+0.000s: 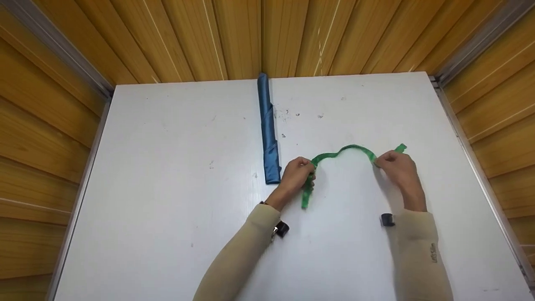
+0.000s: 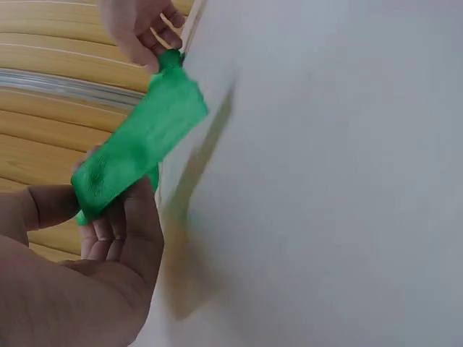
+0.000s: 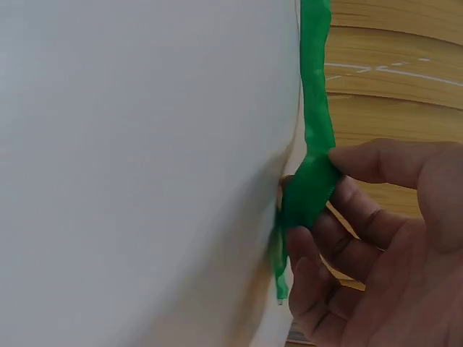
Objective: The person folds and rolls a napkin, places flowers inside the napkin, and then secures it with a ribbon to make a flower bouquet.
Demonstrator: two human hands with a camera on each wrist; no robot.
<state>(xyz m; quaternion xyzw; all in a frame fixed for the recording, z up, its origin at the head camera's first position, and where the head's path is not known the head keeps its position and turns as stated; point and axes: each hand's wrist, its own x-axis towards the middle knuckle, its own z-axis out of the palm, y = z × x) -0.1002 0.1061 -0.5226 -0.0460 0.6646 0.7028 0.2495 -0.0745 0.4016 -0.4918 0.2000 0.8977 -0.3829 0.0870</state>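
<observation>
A green ribbon (image 1: 353,146) arches between the two hands over the white table, its middle bowed away from the person. The left hand (image 1: 296,173) pinches it near one end, and a short tail hangs down toward the person. In the left wrist view the ribbon (image 2: 141,141) lies broad and flat across that hand's fingers. Near the other end the right hand (image 1: 399,167) pinches it between thumb and fingers, with a small tip sticking out beyond. The right wrist view shows the ribbon (image 3: 316,87) running upward from the right hand (image 3: 376,224).
A rolled blue satiny cloth (image 1: 267,129) lies lengthwise on the white table (image 1: 167,167), just left of the left hand. Wood-patterned walls (image 1: 238,37) enclose the table's back and sides. Dark wrist cameras (image 1: 387,220) sit at both sleeves.
</observation>
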